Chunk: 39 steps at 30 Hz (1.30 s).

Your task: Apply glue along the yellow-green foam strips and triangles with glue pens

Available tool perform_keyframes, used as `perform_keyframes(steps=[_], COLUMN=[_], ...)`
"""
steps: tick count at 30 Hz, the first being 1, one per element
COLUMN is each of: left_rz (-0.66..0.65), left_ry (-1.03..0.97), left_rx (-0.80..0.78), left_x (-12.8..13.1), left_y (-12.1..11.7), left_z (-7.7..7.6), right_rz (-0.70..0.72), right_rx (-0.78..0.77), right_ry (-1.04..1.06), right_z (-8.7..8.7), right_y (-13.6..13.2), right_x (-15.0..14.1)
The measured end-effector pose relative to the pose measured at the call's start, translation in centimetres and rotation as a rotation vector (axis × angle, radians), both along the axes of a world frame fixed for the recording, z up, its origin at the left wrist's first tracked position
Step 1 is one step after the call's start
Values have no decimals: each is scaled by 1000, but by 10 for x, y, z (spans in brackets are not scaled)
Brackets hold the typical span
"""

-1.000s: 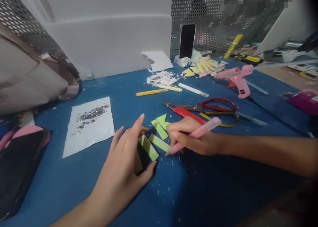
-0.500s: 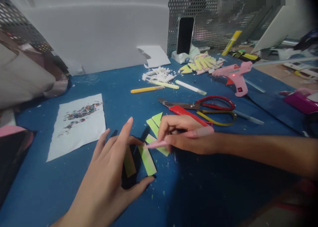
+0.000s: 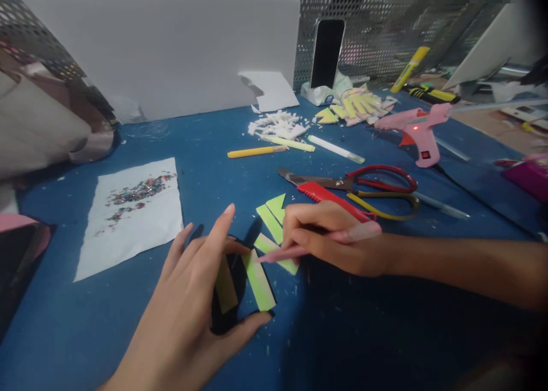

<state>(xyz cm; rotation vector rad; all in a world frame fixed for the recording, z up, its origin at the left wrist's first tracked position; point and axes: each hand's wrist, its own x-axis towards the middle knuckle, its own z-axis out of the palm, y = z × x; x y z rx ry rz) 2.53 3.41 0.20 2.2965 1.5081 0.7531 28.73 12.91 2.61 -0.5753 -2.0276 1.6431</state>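
Note:
My right hand [image 3: 329, 240] grips a pink marker pen [image 3: 362, 231], its tip on a pale-green strip [image 3: 260, 279] partly shaded pink. With the other fingers spread, my left hand [image 3: 188, 294] steadies that strip at its two ends, between a fingertip and the thumb. In the shadow under my left hand lies another strip [image 3: 226, 288]. A further green strip [image 3: 274, 251] is beside the pen, partly behind my right fingers. Beyond it are a green strip with a slanted end [image 3: 269, 222] and a small notched green piece [image 3: 277, 206].
Scissors [image 3: 342, 182] lie beyond my right hand, over a red cutter [image 3: 329, 197]. Farther back are a pink glue gun [image 3: 422, 131], several markers, white scraps [image 3: 280, 124] and a pile of yellow-green pieces [image 3: 359, 105]. Left, a white sheet [image 3: 128, 242] bears colourful bits. A phone [image 3: 329, 54] stands behind.
The view has shifted slightly. The pen tip has moved a little down along the strip, and the pen leans slightly differently. My left hand keeps its place on the strip.

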Motion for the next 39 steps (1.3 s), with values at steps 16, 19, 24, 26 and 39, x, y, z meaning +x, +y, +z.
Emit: perform_keyframes(steps=[16,19,24,26,39], left_rz=[-9,-8,-5,-2,-4], left_ry=[8,3,-14,-14,-7], left_rx=[27,33,19,14,9], left_x=[1,2,2,1,0], left_y=[2,3,3,3,1], left_z=[2,2,1,2,-1], right_rz=[-59,-19,-38,-3,-20], right_rx=[219,221,84,82,27], right_ry=[29,12,44,42,-14], right_z=[2,1,-1,0,0], right_y=[-2,-2,-4,-4,-3], right_x=[-3,-2,-2,-2,1])
